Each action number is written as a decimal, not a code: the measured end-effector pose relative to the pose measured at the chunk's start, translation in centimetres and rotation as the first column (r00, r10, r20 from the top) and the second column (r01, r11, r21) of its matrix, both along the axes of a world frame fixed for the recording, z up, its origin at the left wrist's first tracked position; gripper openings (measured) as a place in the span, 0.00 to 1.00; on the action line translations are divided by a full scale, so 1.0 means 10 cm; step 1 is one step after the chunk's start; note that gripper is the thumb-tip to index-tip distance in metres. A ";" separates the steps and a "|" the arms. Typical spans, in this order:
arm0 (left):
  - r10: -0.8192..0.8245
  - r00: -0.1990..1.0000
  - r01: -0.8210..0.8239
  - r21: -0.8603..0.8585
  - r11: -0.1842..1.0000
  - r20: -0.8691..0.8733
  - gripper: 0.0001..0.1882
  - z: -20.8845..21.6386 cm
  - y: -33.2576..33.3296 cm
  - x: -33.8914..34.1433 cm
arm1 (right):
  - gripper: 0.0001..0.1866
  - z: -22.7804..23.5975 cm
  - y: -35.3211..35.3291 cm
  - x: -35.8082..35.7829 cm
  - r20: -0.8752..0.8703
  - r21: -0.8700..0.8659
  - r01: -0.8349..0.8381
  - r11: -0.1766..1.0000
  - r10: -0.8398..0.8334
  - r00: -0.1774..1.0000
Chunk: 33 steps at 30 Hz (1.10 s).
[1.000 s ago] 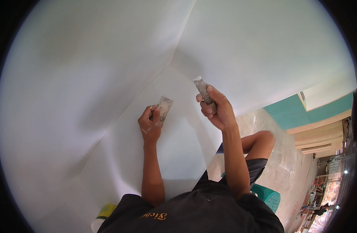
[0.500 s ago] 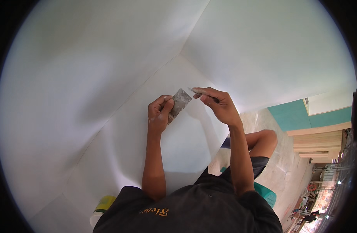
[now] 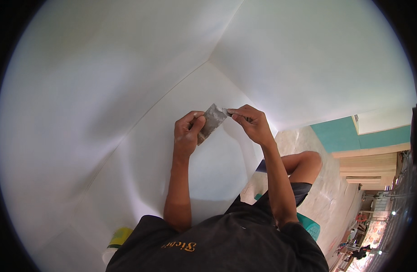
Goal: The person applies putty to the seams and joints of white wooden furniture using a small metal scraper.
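Observation:
My left hand grips a flat, rectangular grey plate smeared with pale paste, its thumb pressed on the face. In my right hand is a small putty knife, pinched between thumb and fingers; most of its handle is hidden by them. The knife's tip meets the plate's upper right edge, where a whitish dab of paste shows. Both hands are in front of a smooth white panel.
Pale walls join this panel at a corner ahead. A yellow-and-white bucket stands at lower left, a teal plastic object beside my right side. Farther right are a concrete floor, a wooden piece and a cluttered area.
My right hand has moved slightly left and down, bringing the putty knife from just off the plate onto its edge. The plate has shifted slightly right.

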<state>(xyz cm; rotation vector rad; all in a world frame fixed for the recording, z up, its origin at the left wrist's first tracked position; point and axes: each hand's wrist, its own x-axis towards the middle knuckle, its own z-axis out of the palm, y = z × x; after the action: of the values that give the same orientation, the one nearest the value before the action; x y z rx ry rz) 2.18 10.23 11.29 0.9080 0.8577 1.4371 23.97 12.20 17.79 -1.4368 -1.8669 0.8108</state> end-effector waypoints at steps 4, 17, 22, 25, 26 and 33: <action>0.086 0.993 -0.084 0.025 0.996 -0.075 0.10 -0.05 0.00 0.05 | 0.12 0.12 -0.01 0.02 -0.181 -0.065 0.216 0.974 -0.224 0.958; 0.158 0.933 -0.139 0.082 0.987 -0.324 0.10 -0.01 -0.02 0.08 | 0.11 0.38 -0.12 -0.56 0.595 0.277 -0.014 0.961 -0.160 0.788; 0.104 0.967 -0.104 0.012 0.994 -0.231 0.10 0.01 -0.03 0.07 | 0.10 0.44 -0.07 -0.55 0.679 0.198 -0.031 0.980 -0.114 0.725; 0.146 0.964 -0.148 0.008 0.989 -0.223 0.10 0.10 -0.04 0.08 | 0.09 0.55 -0.06 -0.48 0.755 0.161 -0.031 0.986 -0.103 0.647; 0.152 0.964 -0.158 -0.012 0.987 -0.216 0.10 0.13 -0.05 0.08 | 0.10 0.56 -0.06 -0.41 0.768 0.129 -0.022 0.991 -0.086 0.634; 0.272 0.885 -0.244 0.122 0.962 -0.379 0.12 -0.01 0.01 0.16 | 0.10 0.73 0.15 -0.14 -0.028 -0.113 0.197 0.974 -0.201 0.979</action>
<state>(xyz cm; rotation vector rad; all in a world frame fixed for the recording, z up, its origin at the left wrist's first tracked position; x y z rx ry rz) 3.75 10.30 11.16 1.1963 1.2734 1.5450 22.58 13.69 25.05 -1.6347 -1.6391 0.8466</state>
